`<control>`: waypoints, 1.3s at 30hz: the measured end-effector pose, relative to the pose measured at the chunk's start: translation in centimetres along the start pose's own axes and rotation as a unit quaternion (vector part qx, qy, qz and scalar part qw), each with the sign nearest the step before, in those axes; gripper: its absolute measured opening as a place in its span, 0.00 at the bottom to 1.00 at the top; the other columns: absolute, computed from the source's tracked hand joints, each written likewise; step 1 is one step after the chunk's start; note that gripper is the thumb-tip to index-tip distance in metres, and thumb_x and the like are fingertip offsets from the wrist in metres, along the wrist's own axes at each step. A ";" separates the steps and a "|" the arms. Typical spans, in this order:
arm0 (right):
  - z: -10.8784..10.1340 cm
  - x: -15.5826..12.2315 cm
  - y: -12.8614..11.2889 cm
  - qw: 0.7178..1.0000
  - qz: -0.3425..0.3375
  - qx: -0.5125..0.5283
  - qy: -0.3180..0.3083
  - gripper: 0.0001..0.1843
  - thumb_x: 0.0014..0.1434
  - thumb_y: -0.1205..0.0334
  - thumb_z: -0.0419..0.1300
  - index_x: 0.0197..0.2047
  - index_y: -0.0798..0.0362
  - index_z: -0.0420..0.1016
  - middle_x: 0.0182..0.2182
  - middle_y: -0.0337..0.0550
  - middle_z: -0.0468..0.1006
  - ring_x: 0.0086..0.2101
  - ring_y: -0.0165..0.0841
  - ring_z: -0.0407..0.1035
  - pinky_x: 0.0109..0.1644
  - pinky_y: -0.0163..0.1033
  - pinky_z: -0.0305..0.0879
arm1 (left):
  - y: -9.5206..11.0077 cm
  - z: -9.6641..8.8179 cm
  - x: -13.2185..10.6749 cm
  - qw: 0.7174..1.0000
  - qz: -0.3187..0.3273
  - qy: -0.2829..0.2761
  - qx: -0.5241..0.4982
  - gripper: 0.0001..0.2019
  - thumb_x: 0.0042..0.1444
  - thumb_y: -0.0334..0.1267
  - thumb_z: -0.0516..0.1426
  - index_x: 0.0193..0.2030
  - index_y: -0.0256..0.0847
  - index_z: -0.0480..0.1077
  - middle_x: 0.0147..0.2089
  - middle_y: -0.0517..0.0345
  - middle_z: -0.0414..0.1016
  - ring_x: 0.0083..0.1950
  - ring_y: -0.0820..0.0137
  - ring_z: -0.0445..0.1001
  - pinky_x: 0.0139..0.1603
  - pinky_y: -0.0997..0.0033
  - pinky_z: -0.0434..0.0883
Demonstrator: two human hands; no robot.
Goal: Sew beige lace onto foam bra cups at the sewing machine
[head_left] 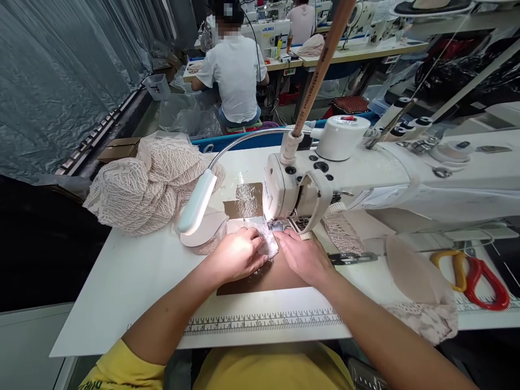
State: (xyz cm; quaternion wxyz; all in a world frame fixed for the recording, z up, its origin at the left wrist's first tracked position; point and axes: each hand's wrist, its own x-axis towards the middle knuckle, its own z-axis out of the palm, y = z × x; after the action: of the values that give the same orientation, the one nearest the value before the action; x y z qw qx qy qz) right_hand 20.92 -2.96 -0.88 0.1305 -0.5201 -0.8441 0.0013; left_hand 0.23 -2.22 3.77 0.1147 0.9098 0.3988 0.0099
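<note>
Under the needle area of the white sewing machine (280, 189) lies a small pale lace fabric piece (268, 242), lit by the lamp. My left hand (239, 253) has curled fingers closed on its left side. Flat beside the presser foot, my right hand (303, 255) has its fingers stretched toward the needle, fingertips at the fabric's right edge. Both hands rest over a brown sheet (280, 276) on the table. Left of my left hand are stacked beige cup-shaped pieces (203, 230) with lace edges. The needle tip and the fabric under the foot are partly hidden.
A heap of beige lace (150, 184) sits at the left behind a bendable lamp (199, 200). To the right lie dark thread snips (352, 258), a beige lace-edged piece (418, 276) and red-and-yellow scissors (471, 276). A ruler strip (260, 323) runs along the front edge. A person (235, 70) sits ahead.
</note>
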 end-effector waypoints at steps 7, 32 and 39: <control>-0.3 0.1 -0.1 1.000 -0.008 0.001 0.016 0.18 0.64 0.67 0.48 0.50 0.51 0.75 0.39 0.45 0.79 0.33 0.35 0.69 0.37 0.39 0.59 | 0.5 0.7 -0.3 0.999 0.044 0.022 0.021 0.19 0.59 0.46 0.52 0.53 0.37 0.69 0.57 0.45 0.67 0.47 0.57 0.67 0.44 0.57 0.70; -0.1 0.4 -3.4 0.989 -0.128 -0.052 0.058 0.26 0.62 0.46 0.54 0.49 0.61 0.71 0.34 0.50 0.75 0.30 0.36 0.68 0.32 0.39 0.60 | -4.8 2.5 1.0 0.832 -0.063 0.018 -0.551 0.21 0.57 0.55 0.53 0.29 0.35 0.66 0.26 0.61 0.63 0.27 0.76 0.60 0.26 0.77 0.58; -0.1 2.1 -3.2 0.988 -0.123 -0.034 0.082 0.15 0.64 0.69 0.47 0.34 0.57 0.74 0.28 0.45 0.75 0.27 0.31 0.67 0.32 0.35 0.58 | -4.7 1.8 0.5 0.852 -0.037 0.013 -0.522 0.16 0.56 0.49 0.55 0.31 0.35 0.68 0.29 0.61 0.66 0.30 0.75 0.63 0.30 0.77 0.61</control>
State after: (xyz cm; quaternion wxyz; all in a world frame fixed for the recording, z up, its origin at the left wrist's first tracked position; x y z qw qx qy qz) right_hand 17.24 -2.55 0.10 0.1802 -0.4145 -0.8879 -0.0863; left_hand -2.61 0.87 0.98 0.5682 0.7004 0.3693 0.2240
